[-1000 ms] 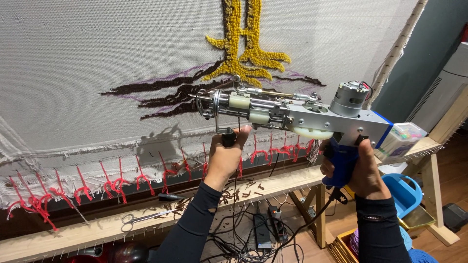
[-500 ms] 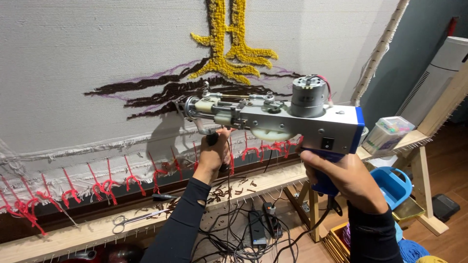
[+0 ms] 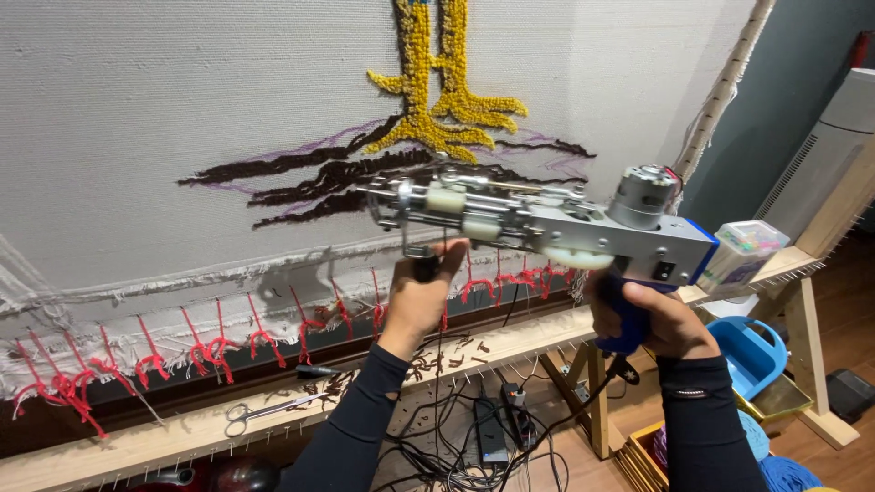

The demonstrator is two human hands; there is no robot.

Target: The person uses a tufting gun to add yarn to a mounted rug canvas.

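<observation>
Both hands' fingers (image 3: 437, 264) apparently wrap tufting gun (image 3: 547, 223).

A long pale wooden ledge (image 3: 182, 435) runs along the foot of the frame, rising from lower left to upper right, and serves as the worktop. Scissors (image 3: 264, 412) with metal handles lie flat on it at the left. Just above them rests a small dark tool (image 3: 314, 372). Short brown yarn scraps (image 3: 437, 357) are scattered over the middle of the ledge. At its far right end stands a clear plastic box (image 3: 743, 252) of coloured bits. Below, on the wood floor (image 3: 857, 456), lie a tangle of black cables (image 3: 456, 456), a power strip (image 3: 490, 430) and a blue basket (image 3: 752, 351).
</observation>
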